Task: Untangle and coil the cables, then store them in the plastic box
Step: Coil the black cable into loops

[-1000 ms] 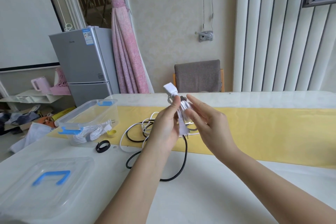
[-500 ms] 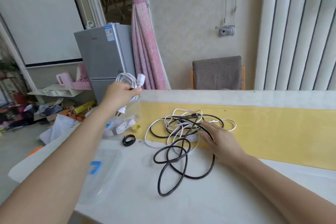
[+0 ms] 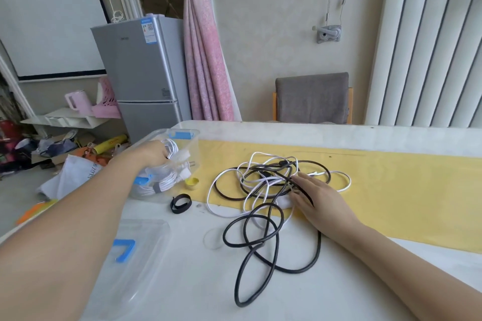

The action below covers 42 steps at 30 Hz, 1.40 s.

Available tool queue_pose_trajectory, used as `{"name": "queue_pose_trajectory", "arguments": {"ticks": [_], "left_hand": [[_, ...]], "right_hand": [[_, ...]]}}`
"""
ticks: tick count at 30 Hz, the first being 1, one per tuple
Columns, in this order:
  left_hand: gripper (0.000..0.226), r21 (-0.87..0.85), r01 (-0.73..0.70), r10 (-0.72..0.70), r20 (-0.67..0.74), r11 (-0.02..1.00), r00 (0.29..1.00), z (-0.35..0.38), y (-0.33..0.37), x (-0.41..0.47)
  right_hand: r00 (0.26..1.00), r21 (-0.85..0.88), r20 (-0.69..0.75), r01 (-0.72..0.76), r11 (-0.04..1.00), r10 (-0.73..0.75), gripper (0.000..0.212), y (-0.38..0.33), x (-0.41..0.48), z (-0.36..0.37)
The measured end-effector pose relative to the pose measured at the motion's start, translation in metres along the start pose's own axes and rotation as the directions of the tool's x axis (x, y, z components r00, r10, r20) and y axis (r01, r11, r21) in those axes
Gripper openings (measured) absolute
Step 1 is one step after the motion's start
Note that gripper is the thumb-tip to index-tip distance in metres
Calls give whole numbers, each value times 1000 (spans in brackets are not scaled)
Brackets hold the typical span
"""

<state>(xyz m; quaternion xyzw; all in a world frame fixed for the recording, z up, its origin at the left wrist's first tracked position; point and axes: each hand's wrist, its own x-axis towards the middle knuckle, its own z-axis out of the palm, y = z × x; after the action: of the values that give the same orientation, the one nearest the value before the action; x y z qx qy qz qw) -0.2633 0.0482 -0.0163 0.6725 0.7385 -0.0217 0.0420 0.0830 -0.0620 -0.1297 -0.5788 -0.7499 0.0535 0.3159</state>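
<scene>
Left hand (image 3: 152,153) holds white coil (image 3: 172,148) inside plastic box (image 3: 195,138); right hand (image 3: 322,199) flat on tangled cables (image 3: 262,181).

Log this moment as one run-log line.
phase: storing | left hand: grips white coil at plastic box opening | right hand: flat on cable tangle | pending: tangle not yet coiled

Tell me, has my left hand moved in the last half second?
Yes. The left hand, holding a white coil, dropped from above the plastic box into it.

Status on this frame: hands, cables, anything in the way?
Hands: left hand grips white coil at the plastic box; right hand flat on black-and-white tangle. Nothing blocks the box; lid off nearby.
</scene>
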Motion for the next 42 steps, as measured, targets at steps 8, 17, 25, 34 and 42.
{"name": "queue_pose_trajectory", "arguments": {"ticks": [8,17,25,34,42], "left_hand": [[19,-45,-275,244,-344,960,907,-31,50,-14],[59,-266,-644,633,-139,717,762,30,158,-99],[43,-524,-499,179,-545,691,819,29,159,-70],[69,-995,-87,-414,-98,45,905,-35,128,-37],[27,-281,-576,192,-758,767,624,-91,208,-96]], "right_hand": [[998,-39,-43,-39,998,37,38,2,0,-1],[972,389,-94,-165,906,217,13,-13,9,-43],[970,777,-91,-72,625,226,13,-18,19,-139],[649,832,-231,-255,493,725,26,54,8,-167],[830,344,-192,-443,828,524,95,45,13,-171]]}}
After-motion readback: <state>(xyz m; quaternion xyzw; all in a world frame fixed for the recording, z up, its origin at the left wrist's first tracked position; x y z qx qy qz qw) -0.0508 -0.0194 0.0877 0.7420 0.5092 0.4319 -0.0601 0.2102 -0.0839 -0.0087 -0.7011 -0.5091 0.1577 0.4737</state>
